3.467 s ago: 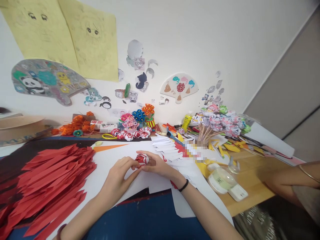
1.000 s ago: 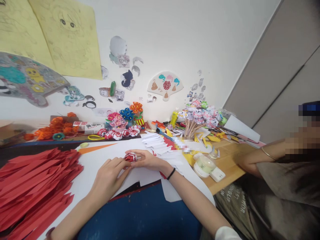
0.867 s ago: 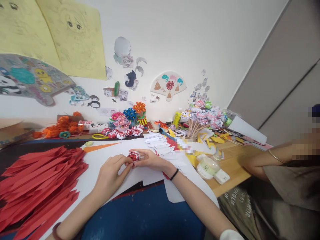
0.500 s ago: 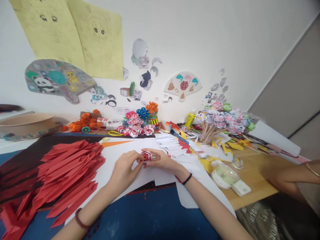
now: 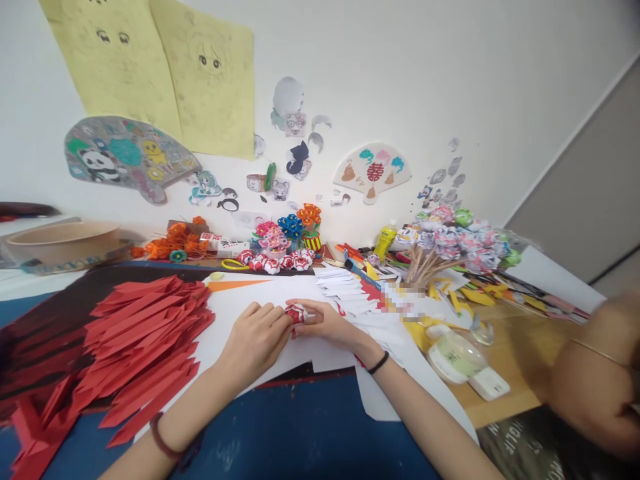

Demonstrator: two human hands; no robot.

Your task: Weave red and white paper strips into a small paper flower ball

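Note:
Between both hands is a small red-and-white folded paper ball [image 5: 297, 314], above white paper [image 5: 237, 305]. My left hand [image 5: 260, 335] has its fingers curled and pressed against the ball's left side, back of the hand toward me. From the right, my right hand [image 5: 327, 325] grips the same ball between thumb and fingers. A large pile of folded red paper strips [image 5: 145, 333] lies left of my left hand. Just beyond my right hand, folded white paper strips [image 5: 343, 287] are spread out. Several similar red-and-white balls [image 5: 273, 265] sit in a row farther back.
Paper flowers on sticks [image 5: 425, 263] lie at the back right near a yellow bottle [image 5: 385, 241]. A clear round container [image 5: 457, 357] stands on the wooden tabletop [image 5: 530, 360]. A beige basin [image 5: 63, 237] is far left. Another person's arm [image 5: 595, 373] shows at the right edge.
My left hand has turned so its knuckles now face up more, with the fingers curled tighter at the ball. The other person's arm has moved. The whole view has shifted slightly.

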